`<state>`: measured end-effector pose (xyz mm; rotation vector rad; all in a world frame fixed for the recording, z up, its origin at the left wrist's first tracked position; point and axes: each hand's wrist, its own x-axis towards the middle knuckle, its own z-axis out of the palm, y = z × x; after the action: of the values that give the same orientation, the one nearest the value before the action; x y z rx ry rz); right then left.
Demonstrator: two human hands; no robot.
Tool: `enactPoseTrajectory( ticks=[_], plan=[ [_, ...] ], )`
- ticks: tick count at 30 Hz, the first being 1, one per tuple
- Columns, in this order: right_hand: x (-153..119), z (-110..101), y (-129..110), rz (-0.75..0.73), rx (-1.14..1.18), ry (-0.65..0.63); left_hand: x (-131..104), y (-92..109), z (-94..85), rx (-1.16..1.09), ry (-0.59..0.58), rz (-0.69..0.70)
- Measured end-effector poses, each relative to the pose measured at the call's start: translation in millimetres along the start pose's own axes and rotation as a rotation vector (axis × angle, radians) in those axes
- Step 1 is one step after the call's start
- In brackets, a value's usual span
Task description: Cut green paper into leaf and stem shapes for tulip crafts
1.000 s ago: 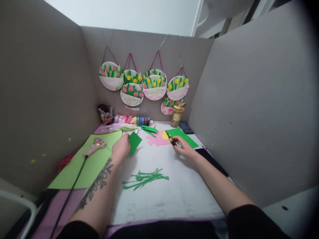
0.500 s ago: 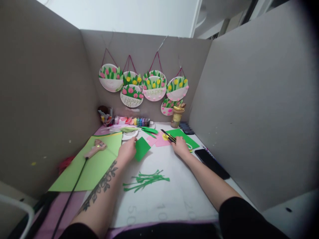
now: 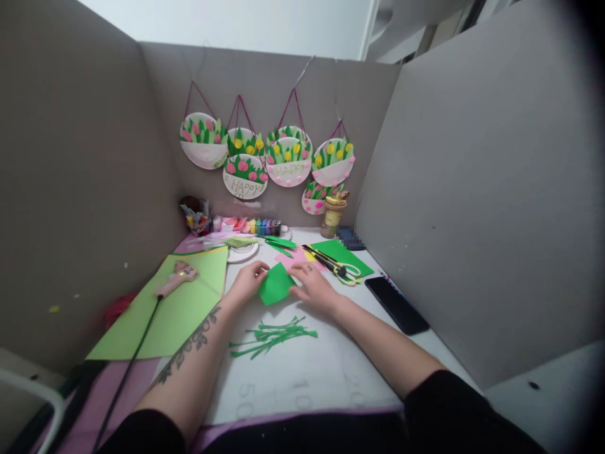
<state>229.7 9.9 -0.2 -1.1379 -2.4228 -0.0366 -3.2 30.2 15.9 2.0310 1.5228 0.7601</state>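
Note:
A small square of green paper [image 3: 275, 285] is held up over the white work surface by my left hand [image 3: 248, 281], whose fingers pinch its left edge. My right hand [image 3: 314, 288] is at the paper's right edge, thumb and fingers apart around the corner. Just beyond it, scissors [image 3: 336, 267] with dark blades and white-and-yellow handles lie on pink paper [image 3: 297, 257] and a larger green sheet [image 3: 362, 260]. Thin green paper strips [image 3: 274, 335] lie in a loose pile nearer to me.
A glue gun [image 3: 177, 279] with a black cord rests on light green sheets [image 3: 142, 321] at left. A dark phone [image 3: 394, 306] lies at right. Paint bottles [image 3: 259, 227] and a jar [image 3: 332, 217] stand at the back. Paper-plate flower baskets [image 3: 289, 162] hang on the grey partition [image 3: 321, 88].
My right hand has let go of the scissors, which now lie on the papers, and has moved left to the green paper. My left hand has brought the paper slightly right.

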Motion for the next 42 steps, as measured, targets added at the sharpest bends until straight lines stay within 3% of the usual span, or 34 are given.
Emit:
enactPoseTrajectory(
  ticks=[3, 7, 9, 13, 17, 20, 26, 31, 42],
  plan=[
    [-1, 9, -17, -0.161, -0.022, 0.009, 3, 1, 0.7, -0.096, 0.005, -0.035],
    [1, 13, -18, -0.104, -0.140, 0.037, 3, 6, -0.2, -0.089, -0.016, -0.069],
    [2, 13, -15, -0.094, -0.202, 0.014, 2, 9, -0.9, 0.013, 0.007, -0.071],
    [4, 19, -13, -0.025, -0.306, -0.108, -9, 22, -2.0, 0.402, 0.177, 0.043],
    [3, 27, -14, 0.051, -0.271, -0.165, -23, 36, 2.3, 0.465, -0.090, 0.153],
    [2, 29, -17, 0.088, -0.237, -0.148, -30, 42, 8.2, 0.547, -0.183, 0.197],
    [2, 30, -21, 0.079, -0.204, -0.106, -27, 32, 15.6, 0.635, -0.170, 0.239],
    [1, 31, -20, 0.083, -0.172, -0.103, -22, 22, 20.4, 0.654, -0.190, 0.190],
    [9, 35, -18, 0.120, -0.087, -0.107, -22, 20, 23.0, 0.664, -0.198, 0.136]
  ],
)
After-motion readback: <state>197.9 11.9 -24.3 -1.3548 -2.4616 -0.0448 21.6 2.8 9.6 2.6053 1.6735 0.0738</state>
